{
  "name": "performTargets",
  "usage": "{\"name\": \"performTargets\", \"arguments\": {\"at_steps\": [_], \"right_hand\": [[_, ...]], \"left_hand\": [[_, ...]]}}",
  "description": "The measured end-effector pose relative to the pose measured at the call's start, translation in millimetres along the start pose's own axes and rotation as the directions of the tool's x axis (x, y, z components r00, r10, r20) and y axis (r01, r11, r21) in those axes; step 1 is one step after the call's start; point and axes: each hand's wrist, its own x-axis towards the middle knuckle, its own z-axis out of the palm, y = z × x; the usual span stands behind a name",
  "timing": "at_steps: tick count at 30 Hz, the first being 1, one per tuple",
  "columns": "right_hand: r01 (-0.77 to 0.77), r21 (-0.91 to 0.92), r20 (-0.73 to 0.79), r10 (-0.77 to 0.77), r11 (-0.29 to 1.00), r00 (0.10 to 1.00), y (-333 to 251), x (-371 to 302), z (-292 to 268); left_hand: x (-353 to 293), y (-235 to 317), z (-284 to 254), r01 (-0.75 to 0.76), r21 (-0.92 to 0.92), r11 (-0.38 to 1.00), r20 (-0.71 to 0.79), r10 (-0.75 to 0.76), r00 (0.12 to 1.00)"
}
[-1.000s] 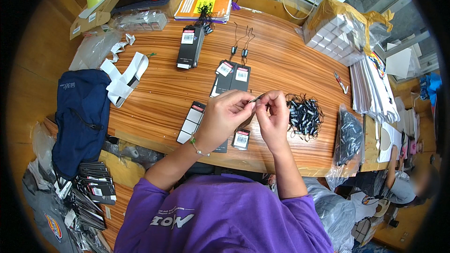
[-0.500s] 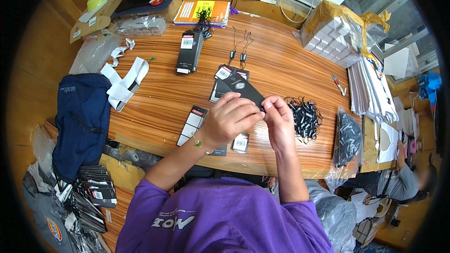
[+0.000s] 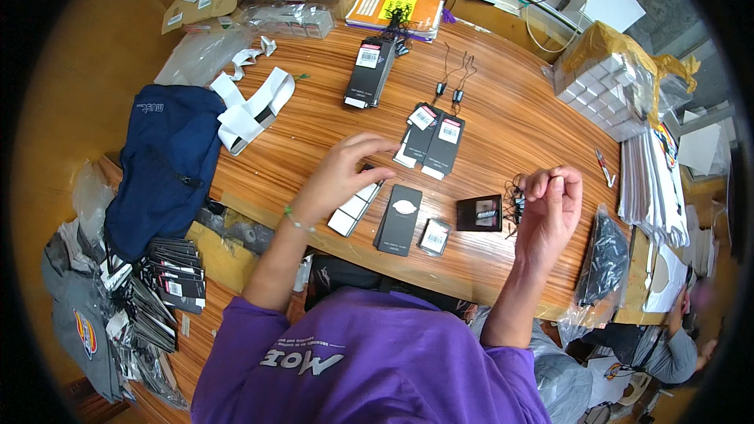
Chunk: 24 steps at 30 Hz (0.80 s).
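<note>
Left hand spread over label card; right hand curled beside cord pile

The left hand (image 3: 343, 177) is released, thumb and fingers parted in a loose curve above the upper end of a dark card with white panels (image 3: 348, 216). Contact with that card cannot be confirmed. A thin bracelet (image 3: 297, 221) circles the left wrist.

The right hand (image 3: 551, 208) is raised with its fingers curled and the thumb tip near the forefinger. Whether anything is pinched there cannot be told. The hand partly covers a pile of black cords (image 3: 514, 202).

A glossy black tag (image 3: 479, 213) is between the two hands, just left of the cord pile and apart from the right fingers. Nearer the person, a dark tag with a pale oval (image 3: 399, 228) lies on the wood-grain table (image 3: 314, 129), overlapping another dark card. A small clear packet with a barcode label (image 3: 434, 237) is just right of it.

Farther out, two black tags with barcode stickers (image 3: 444, 145) lie side by side, their cords (image 3: 458, 96) extending away from the person. A stack of black tags (image 3: 371, 74) stands beyond and to the left. Red-handled snips (image 3: 604, 166) lie near the right edge, beside a white paper stack (image 3: 650, 188).
</note>
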Motion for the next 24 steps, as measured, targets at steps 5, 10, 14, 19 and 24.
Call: {"name": "performTargets", "arguments": {"at_steps": [5, 10, 14, 19, 24], "right_hand": [[-0.005, 0.032, -0.015, 0.005, 0.999, 1.000, -1, 4, -8], [0.020, -0.112, -0.113, -0.032, 0.993, 0.993, -6, 7, -9], [0.026, -0.195, -0.058, -0.038, 0.980, 0.998, -7, 3, -14], [-0.001, -0.356, 0.076, 0.030, 0.935, 0.997, -2, -7, 9], [0.099, -0.712, 0.191, 0.056, 0.696, 0.980, 10, -17, 31]], "left_hand": [[-21, -29, -10, 0.157, 0.226, 0.961, 0.155, -0.195, 0.968], [-23, -35, -6, 0.042, 0.364, 0.930, 0.111, -0.088, 0.990], [-22, -18, -4, 0.171, 0.178, 0.969, 0.061, -0.184, 0.981], [-5, 30, 15, 0.190, -0.384, 0.904, -0.052, -0.227, 0.973], [15, 55, 41, 0.066, -0.364, 0.929, -0.158, -0.131, 0.979]]}}
